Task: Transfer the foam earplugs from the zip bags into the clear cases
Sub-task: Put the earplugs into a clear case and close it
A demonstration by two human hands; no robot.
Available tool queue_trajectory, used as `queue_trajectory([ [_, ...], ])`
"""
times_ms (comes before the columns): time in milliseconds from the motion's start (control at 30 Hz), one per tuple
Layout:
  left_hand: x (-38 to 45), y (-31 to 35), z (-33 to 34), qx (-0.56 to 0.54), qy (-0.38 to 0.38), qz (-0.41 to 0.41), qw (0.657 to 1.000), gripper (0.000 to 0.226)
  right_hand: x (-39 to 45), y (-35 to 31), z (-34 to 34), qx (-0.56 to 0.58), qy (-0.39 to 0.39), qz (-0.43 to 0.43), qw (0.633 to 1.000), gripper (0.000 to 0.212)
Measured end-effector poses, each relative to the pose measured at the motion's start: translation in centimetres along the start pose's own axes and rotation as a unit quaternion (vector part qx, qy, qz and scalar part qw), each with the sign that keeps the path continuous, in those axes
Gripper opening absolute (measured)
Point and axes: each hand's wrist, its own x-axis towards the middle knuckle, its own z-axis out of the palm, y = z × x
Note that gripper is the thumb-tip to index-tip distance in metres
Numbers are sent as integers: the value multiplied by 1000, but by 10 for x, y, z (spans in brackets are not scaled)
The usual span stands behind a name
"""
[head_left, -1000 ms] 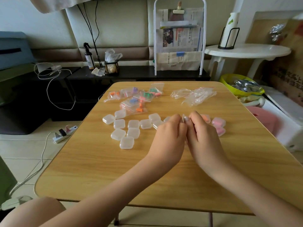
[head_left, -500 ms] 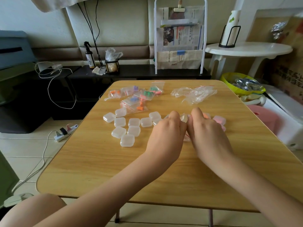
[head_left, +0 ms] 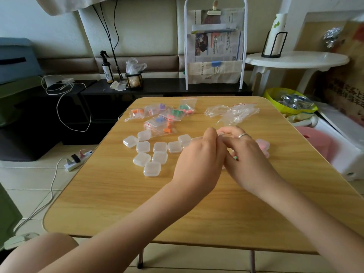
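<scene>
Between both hands' curled fingers [head_left: 226, 134] sits a clear case [head_left: 220, 133], pinched.

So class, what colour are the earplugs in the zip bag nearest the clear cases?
Orange, seen in the head view.

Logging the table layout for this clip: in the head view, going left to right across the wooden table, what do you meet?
Cluster of empty clear cases → left hand → right hand → pink-filled cases at the right. Along the far edge: zip bags with earplugs → empty crumpled bags.
</scene>
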Motion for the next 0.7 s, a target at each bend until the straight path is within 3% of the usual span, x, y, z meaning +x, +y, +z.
queue_trajectory([
  [133, -3, 2, 0, -25, -10, 5, 1000, 27, 4, -6, -6, -106, -121, 53, 986, 27],
  [233, -9, 5, 2, -32, -36, 14, 999, 28, 7, -10, -12, -137, -154, 83, 975, 33],
  [333, -2, 5, -2, -56, -38, -32, 997, 32, 6, -8, -13, 48, -133, 122, 982, 41],
  [400, 11, -3, -9, -127, -13, -122, 984, 31, 5, -4, -15, 234, -102, 133, 958, 58],
  [500, 27, -24, -22, -196, 3, -248, 949, 19, 6, -1, -20, 337, -107, 130, 926, 60],
  [567, 31, -33, -27, -280, -38, -306, 909, 12, 7, -2, -20, 368, -123, 127, 913, 58],
  [633, 32, -36, -31, -401, -86, -330, 850, 10, 7, -2, -18, 376, -126, 133, 908, 56],
  [700, 33, -37, -33, -467, -96, -334, 813, 6, 8, 1, -16, 362, -122, 152, 912, 59],
])
